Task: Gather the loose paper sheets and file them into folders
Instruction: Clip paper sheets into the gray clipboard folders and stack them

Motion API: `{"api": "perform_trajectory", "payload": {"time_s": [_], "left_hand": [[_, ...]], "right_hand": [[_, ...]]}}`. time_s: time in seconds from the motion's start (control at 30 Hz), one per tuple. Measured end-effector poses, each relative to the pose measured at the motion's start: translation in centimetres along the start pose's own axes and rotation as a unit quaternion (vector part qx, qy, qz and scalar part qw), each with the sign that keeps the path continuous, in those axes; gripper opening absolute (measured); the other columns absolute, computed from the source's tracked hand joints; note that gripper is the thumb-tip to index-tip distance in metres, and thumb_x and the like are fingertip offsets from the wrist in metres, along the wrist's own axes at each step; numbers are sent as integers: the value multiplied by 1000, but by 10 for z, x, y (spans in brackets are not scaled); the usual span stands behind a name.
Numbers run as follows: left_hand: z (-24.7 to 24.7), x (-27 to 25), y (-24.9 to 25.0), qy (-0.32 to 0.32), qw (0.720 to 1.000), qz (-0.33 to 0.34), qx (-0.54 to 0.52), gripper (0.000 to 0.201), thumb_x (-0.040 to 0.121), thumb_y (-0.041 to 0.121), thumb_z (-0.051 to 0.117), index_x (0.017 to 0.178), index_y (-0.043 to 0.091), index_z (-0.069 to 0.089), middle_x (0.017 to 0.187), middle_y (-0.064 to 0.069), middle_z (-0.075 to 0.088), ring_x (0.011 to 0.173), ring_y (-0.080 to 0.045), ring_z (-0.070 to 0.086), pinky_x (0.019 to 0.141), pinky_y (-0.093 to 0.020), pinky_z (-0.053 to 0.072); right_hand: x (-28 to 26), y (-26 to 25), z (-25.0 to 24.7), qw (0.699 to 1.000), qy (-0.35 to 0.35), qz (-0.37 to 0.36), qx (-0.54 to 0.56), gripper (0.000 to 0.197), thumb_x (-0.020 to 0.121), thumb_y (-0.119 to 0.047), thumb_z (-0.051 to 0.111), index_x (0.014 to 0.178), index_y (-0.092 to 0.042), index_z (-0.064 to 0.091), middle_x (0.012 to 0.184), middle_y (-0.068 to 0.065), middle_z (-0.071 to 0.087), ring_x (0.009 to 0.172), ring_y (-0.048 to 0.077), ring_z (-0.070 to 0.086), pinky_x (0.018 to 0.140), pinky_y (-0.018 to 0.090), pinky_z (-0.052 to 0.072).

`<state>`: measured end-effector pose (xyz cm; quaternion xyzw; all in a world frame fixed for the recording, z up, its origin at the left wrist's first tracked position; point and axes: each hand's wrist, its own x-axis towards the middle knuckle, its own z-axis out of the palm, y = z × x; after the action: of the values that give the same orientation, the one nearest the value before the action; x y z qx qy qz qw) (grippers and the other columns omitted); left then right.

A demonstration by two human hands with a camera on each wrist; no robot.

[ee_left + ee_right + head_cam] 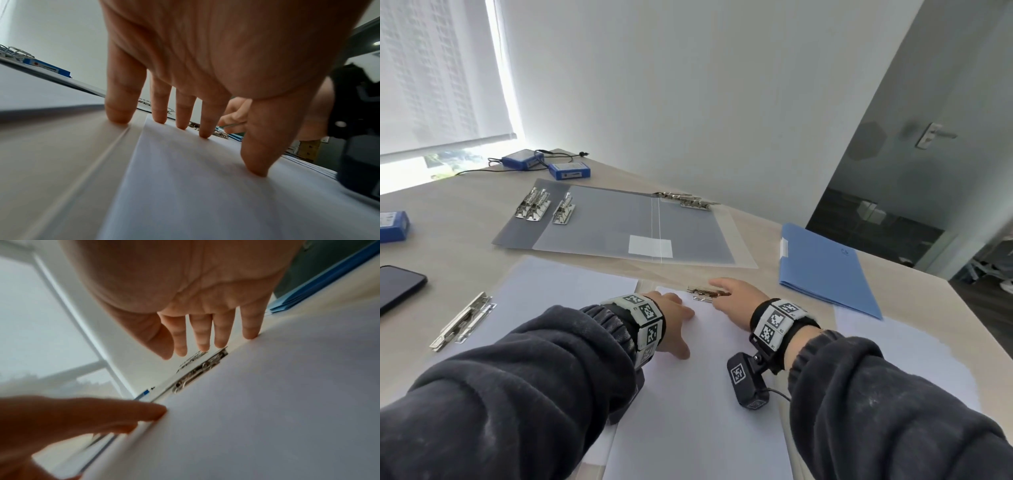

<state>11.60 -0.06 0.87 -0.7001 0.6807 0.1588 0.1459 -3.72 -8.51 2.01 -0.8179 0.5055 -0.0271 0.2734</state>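
Left wrist view shows your left hand (205,65) with its fingers (120,112) straight and spread, tips pressing the white paper sheets (195,178) flat and holding nothing. Your right hand (736,298) reaches with loose, straight fingers to the metal clip (705,294) at the sheets' top edge, which lie in the open folder (571,291) in front of you. I think you are clipping them in, so next press the clip down while the paper stays lined up.

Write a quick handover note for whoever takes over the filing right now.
Left hand: open, fingertips pressing the paper stack flat.
Right hand: open, fingers at the metal clip at the stack's top edge.
Grey folder lies open and without paper behind; blue folder closed at right.
More sheets lie loose at right.
Left: clamp this stack, file the rest.
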Motion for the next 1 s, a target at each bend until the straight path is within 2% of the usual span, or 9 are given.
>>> {"api": "perform_trajectory", "payload": {"time_s": [0.2,0.33,0.4,0.5,0.73,0.8,0.9,0.93,1.0], "left_hand": [[-4,-9,9,1,1000,-21,-6,80,83,59,60,152,35,28,163,7,16,145,-29,27,115,-50,31],[2,-20,14,29,998,-31,-47,84,80,60,64,153,37,29,163,7,19,144,-24,33,116,-42,32],[7,-28,16,42,996,-30,-67,86,77,63,67,151,37,31,159,8,26,142,-20,37,114,-40,34],[17,-38,21,29,997,-30,-62,90,70,64,71,148,35,36,152,6,38,135,-19,44,110,-40,40],[26,-47,30,25,997,-38,-60,91,64,63,75,143,33,42,140,5,46,126,-20,50,103,-40,45],[27,-49,31,31,996,-38,-69,90,62,63,74,142,32,44,139,6,47,125,-20,51,103,-39,45],[27,-50,28,46,994,-43,-92,92,61,66,74,142,32,44,142,7,46,127,-19,50,104,-38,44],[27,-51,27,52,992,-47,-106,90,63,65,75,142,33,44,143,7,46,128,-18,50,104,-36,44],[26,-56,25,66,986,-59,-141,80,70,62,75,139,34,47,142,7,48,126,-18,51,101,-32,44]], "right_hand": [[-52,38,-6,965,112,100,215,37,97,-20,55,133,-17,62,129,0,62,113,16,55,97,28,42],[-94,53,-7,932,126,152,305,26,96,-26,57,121,-23,64,104,-10,59,97,12,53,95,39,49],[-110,58,-6,921,113,175,330,23,96,-32,57,117,-27,63,107,-8,58,101,15,53,87,41,52],[-121,62,1,908,92,196,359,26,93,-35,58,118,-32,62,119,-6,56,114,22,51,88,48,53],[-126,58,11,891,87,212,392,30,91,-38,57,120,-39,53,118,-6,54,112,20,52,81,40,54],[-128,62,10,853,101,234,455,30,90,-33,58,120,-33,54,108,-3,56,101,19,56,73,35,51],[-134,68,11,794,51,239,556,23,92,-25,61,108,-8,64,96,7,63,75,23,60,59,28,46],[-137,67,14,789,18,232,568,26,93,-26,62,109,-5,65,101,10,66,77,26,63,61,30,51],[-140,68,23,810,-26,206,548,32,90,-27,68,115,-7,64,119,10,66,102,33,67,79,43,57]]}}
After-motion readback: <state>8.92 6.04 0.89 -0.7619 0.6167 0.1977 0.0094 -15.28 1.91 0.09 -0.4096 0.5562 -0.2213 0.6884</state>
